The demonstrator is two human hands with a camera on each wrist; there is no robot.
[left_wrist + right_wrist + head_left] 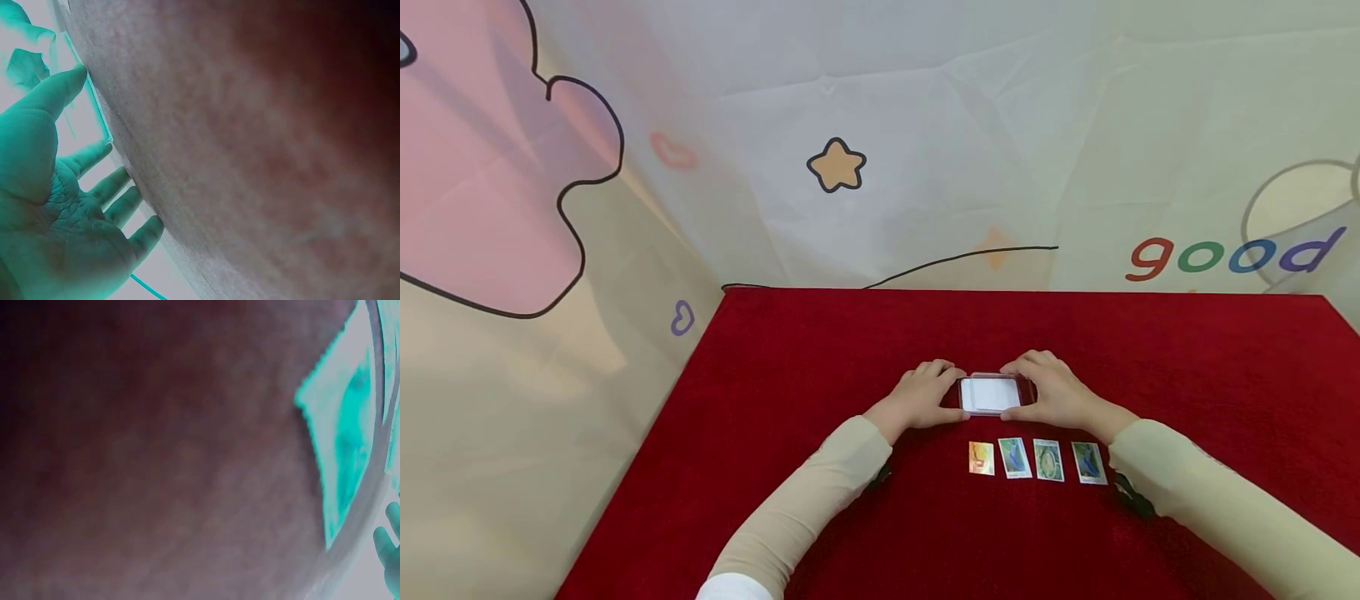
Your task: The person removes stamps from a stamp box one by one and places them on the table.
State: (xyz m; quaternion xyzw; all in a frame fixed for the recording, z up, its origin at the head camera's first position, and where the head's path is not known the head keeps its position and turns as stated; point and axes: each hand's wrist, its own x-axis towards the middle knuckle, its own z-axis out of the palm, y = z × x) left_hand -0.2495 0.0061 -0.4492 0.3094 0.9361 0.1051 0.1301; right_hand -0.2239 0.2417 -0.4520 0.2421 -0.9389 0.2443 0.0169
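Note:
A shallow clear case (pixel 990 394) with a white rectangle inside lies on the red cloth, long side facing me. My left hand (pixel 921 396) grips its left end in the head view, thumb at the near corner and forefinger at the far one. From the left wrist, the other fingers of that hand (pixel 81 194) spread out beside the case's edge (pixel 94 100). Around the right end curves my right hand (pixel 1052 392), its thumb on the near edge and fingers at the far edge. The right wrist view catches only a few fingertips (pixel 384 540).
Nearer to me, a row of small picture stamps lies on the cloth (pixel 820 358): an orange one (pixel 981 458), a blue one (pixel 1015 458), a green one (pixel 1048 461) and another blue one (pixel 1088 462) by the right wrist. A printed fabric backdrop (pixel 925 167) stands behind.

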